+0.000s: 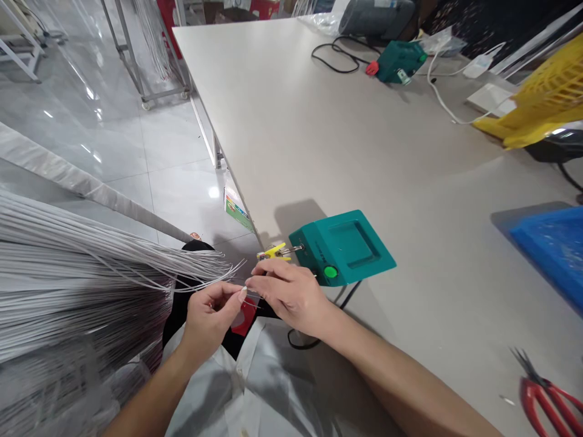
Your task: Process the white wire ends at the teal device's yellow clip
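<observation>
A thick bundle of thin white-grey wires (136, 261) comes in from the left, and its loose ends reach my hands. My left hand (212, 315) is closed, with thumb and forefinger pinching a thin wire at the fingertips. My right hand (296, 297) meets it there, its fingers bent together around the same wire; its thumb is hidden. Just beyond the right fingers, a yellow clip (276, 250) sits on a metal post of a small green box (314, 233). That box has a bright green button (331, 271) and a recessed top, and stands at the table's edge.
Red-handled scissors (544, 394) lie at the table's (273, 109) front right. A blue tray (551, 249) and a yellow plastic basket (537, 91) are on the right. Farther back are a second green box (399, 62), cables and a dark cylindrical machine (377, 18). A padded rail (91, 179) crosses at left.
</observation>
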The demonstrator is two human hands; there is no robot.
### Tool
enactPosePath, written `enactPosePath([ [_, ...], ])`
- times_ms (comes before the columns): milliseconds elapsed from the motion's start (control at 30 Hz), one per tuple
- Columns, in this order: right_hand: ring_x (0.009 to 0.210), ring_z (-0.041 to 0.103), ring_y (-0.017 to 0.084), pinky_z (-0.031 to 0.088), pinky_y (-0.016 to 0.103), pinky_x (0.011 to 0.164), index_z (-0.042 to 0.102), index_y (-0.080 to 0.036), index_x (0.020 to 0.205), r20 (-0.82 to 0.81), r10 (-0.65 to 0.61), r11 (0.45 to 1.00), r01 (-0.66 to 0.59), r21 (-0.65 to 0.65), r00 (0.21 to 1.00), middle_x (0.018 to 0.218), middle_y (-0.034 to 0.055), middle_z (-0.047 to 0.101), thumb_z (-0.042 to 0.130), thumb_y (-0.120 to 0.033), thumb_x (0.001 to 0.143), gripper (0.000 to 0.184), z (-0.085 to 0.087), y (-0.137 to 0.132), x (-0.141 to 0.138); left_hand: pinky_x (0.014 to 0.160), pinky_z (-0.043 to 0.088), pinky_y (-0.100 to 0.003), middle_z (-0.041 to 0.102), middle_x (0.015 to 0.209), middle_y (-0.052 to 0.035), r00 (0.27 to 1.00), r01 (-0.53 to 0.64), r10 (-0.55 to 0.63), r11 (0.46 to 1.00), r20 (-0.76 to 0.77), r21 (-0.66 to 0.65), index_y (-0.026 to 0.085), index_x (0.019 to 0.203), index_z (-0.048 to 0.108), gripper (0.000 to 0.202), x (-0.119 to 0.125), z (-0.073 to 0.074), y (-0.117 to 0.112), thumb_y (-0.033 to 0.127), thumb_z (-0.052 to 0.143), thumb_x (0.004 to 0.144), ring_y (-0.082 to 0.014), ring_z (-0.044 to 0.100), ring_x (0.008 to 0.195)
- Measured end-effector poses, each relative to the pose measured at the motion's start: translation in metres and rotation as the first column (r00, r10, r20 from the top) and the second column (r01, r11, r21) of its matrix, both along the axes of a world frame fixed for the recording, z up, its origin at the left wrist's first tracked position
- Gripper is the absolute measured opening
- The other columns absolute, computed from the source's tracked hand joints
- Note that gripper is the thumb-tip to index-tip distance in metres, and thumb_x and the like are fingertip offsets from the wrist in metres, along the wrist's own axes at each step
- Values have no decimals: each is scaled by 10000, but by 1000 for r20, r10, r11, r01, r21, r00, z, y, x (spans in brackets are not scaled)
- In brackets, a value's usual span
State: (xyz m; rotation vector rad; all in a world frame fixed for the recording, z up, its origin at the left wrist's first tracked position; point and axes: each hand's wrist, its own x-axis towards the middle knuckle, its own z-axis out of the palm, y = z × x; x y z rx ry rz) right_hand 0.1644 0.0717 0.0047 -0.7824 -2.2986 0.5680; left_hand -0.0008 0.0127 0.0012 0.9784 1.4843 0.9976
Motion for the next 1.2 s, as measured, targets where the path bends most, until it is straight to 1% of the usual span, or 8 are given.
enactPosePath([
  [100, 747, 605, 140, 463, 236, 598, 615, -179, 868, 127, 36, 996, -46, 74, 991, 916, 73, 632, 422, -74, 810, 227, 3, 0, 1, 459, 384, -208, 606, 562, -3, 976, 80, -51, 988, -211, 130, 167, 690, 675, 142, -1, -4, -2, 256, 589, 759, -97, 473, 475],
  [200, 726, 591, 153, 452, 251, 574, 591, -159, 845, 250, 61, 996, -75, 46, 966, 913, 85, 623, 419, -96, 792, 191, 6, -2, -1, 551, 426, -228, 657, 648, -31, 881, 260, -96, 917, -463, 304, 187, 762, 687, 135, -3, -7, -3, 192, 553, 776, -121, 539, 557],
  [367, 781, 572, 183, 446, 261, 557, 547, -152, 854, 294, 9, 999, 4, -43, 956, 897, 103, 584, 406, -127, 819, 149, 4, -6, -4, 558, 425, -229, 635, 638, -41, 755, 433, -143, 842, -640, 323, 190, 861, 690, 189, -8, -6, -3, 173, 512, 801, -128, 548, 562],
  [633, 910, 580, 190, 505, 297, 706, 539, -192, 890, -5, -154, 980, 152, -125, 988, 892, 91, 610, 415, -131, 850, 144, 5, -2, -1, 582, 439, -239, 671, 704, -45, 838, 354, -152, 882, -523, 311, 198, 847, 682, 157, -12, -7, -4, 170, 538, 791, -139, 579, 616],
  [767, 907, 594, 170, 507, 283, 727, 592, -205, 930, -48, 4, 983, -12, -181, 999, 959, 80, 623, 463, -143, 835, 171, 8, -1, 2, 594, 444, -241, 677, 709, -45, 860, 319, -152, 905, -487, 282, 199, 826, 675, 136, -16, -7, -4, 191, 544, 791, -144, 585, 622],
  [900, 793, 615, 131, 496, 240, 645, 645, -216, 875, 26, 144, 982, -140, -124, 989, 949, 57, 635, 470, -126, 828, 202, 11, 0, 1, 601, 442, -236, 686, 725, -43, 890, 309, -191, 920, -414, 242, 193, 789, 681, 135, -17, -5, -3, 190, 546, 785, -148, 595, 635],
  [1033, 761, 621, 125, 490, 233, 633, 653, -198, 854, 43, 178, 981, -173, -91, 983, 902, 58, 654, 460, -119, 845, 209, 11, 2, 0, 520, 401, -217, 627, 602, -10, 939, 284, -251, 951, -234, 121, 175, 727, 662, 146, -18, 0, -1, 234, 547, 794, -123, 533, 540],
  [1200, 790, 608, 130, 497, 235, 657, 631, -173, 867, -79, 166, 957, -180, -229, 983, 892, 78, 637, 476, -135, 849, 161, 10, -2, -4, 519, 383, -211, 557, 540, 8, 969, 244, -246, 968, 29, 55, 166, 634, 616, 202, -18, 4, 0, 271, 559, 798, -105, 489, 520],
])
